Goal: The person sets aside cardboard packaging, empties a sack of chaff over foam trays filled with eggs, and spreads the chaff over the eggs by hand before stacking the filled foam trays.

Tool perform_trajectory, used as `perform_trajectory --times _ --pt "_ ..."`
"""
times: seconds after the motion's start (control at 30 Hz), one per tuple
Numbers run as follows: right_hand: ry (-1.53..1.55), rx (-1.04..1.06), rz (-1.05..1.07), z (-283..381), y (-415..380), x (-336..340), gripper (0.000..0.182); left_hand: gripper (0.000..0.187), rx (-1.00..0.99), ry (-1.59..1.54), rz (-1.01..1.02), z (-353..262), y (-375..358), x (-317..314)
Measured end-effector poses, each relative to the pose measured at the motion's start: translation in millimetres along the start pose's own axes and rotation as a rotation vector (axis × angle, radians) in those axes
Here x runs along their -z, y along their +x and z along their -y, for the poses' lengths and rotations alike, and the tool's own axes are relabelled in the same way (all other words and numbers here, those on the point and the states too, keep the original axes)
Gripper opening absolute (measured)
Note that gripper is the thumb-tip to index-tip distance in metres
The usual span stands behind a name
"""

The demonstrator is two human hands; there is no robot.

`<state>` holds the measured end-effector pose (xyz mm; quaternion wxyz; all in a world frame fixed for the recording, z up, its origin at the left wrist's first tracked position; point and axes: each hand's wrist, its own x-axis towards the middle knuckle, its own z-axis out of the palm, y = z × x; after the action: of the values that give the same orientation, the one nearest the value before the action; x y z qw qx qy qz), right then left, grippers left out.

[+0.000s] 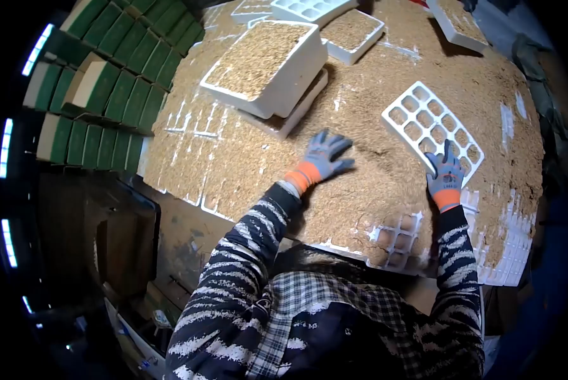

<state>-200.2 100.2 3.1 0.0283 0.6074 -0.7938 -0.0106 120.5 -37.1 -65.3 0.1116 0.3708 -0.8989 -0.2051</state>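
Right hand [446, 176], gloved, lies at the near corner of the white cell tray [431, 126], thumb against its side edge and fingers over its upper face; whether they close firmly or merely rest, I cannot tell. Left hand [324, 158], likewise gloved, is spread wide, palm down on the loose brown grain [353, 202], pinching nothing.

Step in hand, in my judgement: working the grain with the left hand while the right manages the tray; the next move calls for a sure hold on the tray's edge, and for the left hand to stay flat if it is to sweep or gather.

Tray position: right of centre on the grain-covered bed, set at a slant; brown shows through its cells, though I cannot tell whether this is fill or the bed beneath.

Further out: a part-buried grid [399, 239] at the near edge; a heaped white box [258, 60] beyond my left hand, resting on a lower tray [291, 122]; green-sided boxes [122, 82] stacked at far left.
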Motion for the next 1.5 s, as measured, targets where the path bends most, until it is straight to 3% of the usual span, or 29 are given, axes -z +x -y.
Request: perform_trajectory --times 0.1,0.17,0.27,0.4,0.47,0.57,0.63,0.7,0.77,0.8,0.87,0.9,0.97,1.03,1.1,1.2,1.23,1.37,1.5 --pt "0.070 0.134 -0.006 55 -28 14 0.053 0.076 -0.096 0.141 0.268 -43 -62 26" --pt "0.115 0.188 0.017 91 -43 16 0.054 0.070 -0.160 0.206 0.209 -18 -104 17" --pt "0.146 0.273 0.073 154 -72 20 0.052 0.052 -0.039 0.339 0.102 16 -159 50" --pt "0.089 0.203 0.112 218 -91 26 0.052 0.054 0.139 0.394 0.057 83 -233 76" --pt "0.065 0.149 0.076 227 -101 24 0.051 0.052 0.190 0.385 -0.080 122 -267 77" --pt "0.134 0.139 0.016 227 -116 24 0.051 0.057 0.269 0.512 -0.044 162 -308 91" --pt "0.115 0.097 -0.016 231 -127 32 0.052 0.060 0.343 0.534 -0.137 191 -330 100" --pt "0.171 0.073 -0.110 234 -135 38 0.051 0.072 0.579 0.474 -0.176 216 -350 99" --pt "0.171 0.157 -0.138 241 -145 46 0.050 0.085 0.507 0.433 -0.246 197 -352 123" --pt "0.220 0.298 -0.157 247 -147 49 0.051 0.085 0.479 0.426 -0.246 184 -342 137" --pt "0.282 0.536 -0.079 268 -149 57 0.049 0.098 0.123 0.005 -0.450 140 -321 161" --pt "0.296 0.642 0.008 285 -147 61 0.047 0.107 -0.010 0.028 -0.403 115 -309 172" --pt "0.230 0.824 0.018 321 -140 60 0.039 0.108 -0.154 0.179 -0.071 68 -294 180" --pt "0.169 0.863 -0.018 354 -132 34 0.033 0.101 -0.175 0.239 0.148 57 -291 151" --pt "0.043 0.822 0.006 376 -129 28 0.033 0.090 -0.169 0.500 0.105 62 -300 131" --pt "0.126 0.847 -0.078 364 -141 43 0.035 0.076 -0.113 0.291 0.050 76 -310 128" --pt "0.251 0.819 -0.092 353 -152 52 0.043 0.074 -0.060 0.283 0.047 78 -314 134" --pt "0.426 0.635 -0.089 291 -200 56 0.054 0.072 0.352 0.382 -0.223 133 -317 139" --pt "0.437 0.367 -0.031 221 -277 30 0.053 0.069 0.447 0.464 -0.198 109 -279 124"
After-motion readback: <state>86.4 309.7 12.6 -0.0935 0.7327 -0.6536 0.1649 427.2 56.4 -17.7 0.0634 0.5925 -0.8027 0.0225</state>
